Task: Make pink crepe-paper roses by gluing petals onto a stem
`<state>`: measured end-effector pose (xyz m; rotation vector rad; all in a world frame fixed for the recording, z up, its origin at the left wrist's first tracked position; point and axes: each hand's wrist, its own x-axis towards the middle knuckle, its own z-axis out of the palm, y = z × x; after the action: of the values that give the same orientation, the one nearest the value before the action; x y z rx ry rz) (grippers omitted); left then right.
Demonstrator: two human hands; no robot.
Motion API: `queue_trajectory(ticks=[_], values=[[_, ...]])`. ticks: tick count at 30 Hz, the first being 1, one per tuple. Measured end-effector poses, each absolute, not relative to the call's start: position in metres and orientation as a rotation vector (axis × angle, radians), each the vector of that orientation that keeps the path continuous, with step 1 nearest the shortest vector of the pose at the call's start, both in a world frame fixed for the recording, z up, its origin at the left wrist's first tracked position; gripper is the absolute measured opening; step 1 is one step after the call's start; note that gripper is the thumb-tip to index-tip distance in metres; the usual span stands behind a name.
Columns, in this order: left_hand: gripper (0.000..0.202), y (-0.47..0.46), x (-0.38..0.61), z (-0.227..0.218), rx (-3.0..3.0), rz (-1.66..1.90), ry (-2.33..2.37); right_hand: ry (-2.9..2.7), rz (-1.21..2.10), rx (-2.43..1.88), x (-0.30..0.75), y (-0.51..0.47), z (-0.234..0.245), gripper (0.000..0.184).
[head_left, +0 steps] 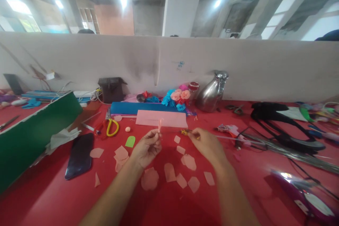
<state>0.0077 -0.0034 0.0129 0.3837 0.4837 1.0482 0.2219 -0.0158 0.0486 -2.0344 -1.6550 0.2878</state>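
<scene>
My left hand (147,146) is closed in a pinch on a small rolled pink paper piece (160,125) held upright above the red table (53,197). My right hand (206,144) is closed around a small thin object with a yellow tip (186,132); what it is stays too blurred to name. Several cut pink paper petals (169,172) lie scattered on the table below and between both hands. A pink paper sheet (161,118) lies flat just beyond my hands.
Scissors with yellow and red handles (109,127) and a dark phone (79,155) lie left. A green board (31,130) leans at far left. Paper flowers (177,98), a blue roll (143,107), a metal jug (212,91), a glue gun (230,130) and wires (286,148) sit behind and right.
</scene>
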Motion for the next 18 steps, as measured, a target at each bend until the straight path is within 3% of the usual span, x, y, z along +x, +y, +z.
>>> queue_trajectory(ticks=[3, 10, 14, 18], values=[[0.015, -0.003, 0.008, 0.012, 0.339, 1.032, 0.541, -1.668, 0.28, -2.345, 0.252, -0.018, 0.038, 0.021], [0.014, -0.003, 0.012, 0.008, 0.332, 1.034, 0.668, -1.587, 0.401, -2.356, 0.271, -0.011, -0.002, 0.02], [0.015, -0.003, 0.012, 0.004, 0.389, 1.032, 0.709, -1.386, 0.532, -2.163, 0.271, -0.008, -0.006, 0.021], [0.019, -0.002, 0.01, 0.004, 0.439, 1.037, 0.761, -1.067, 0.595, -1.718, 0.26, -0.015, 0.006, 0.037]])
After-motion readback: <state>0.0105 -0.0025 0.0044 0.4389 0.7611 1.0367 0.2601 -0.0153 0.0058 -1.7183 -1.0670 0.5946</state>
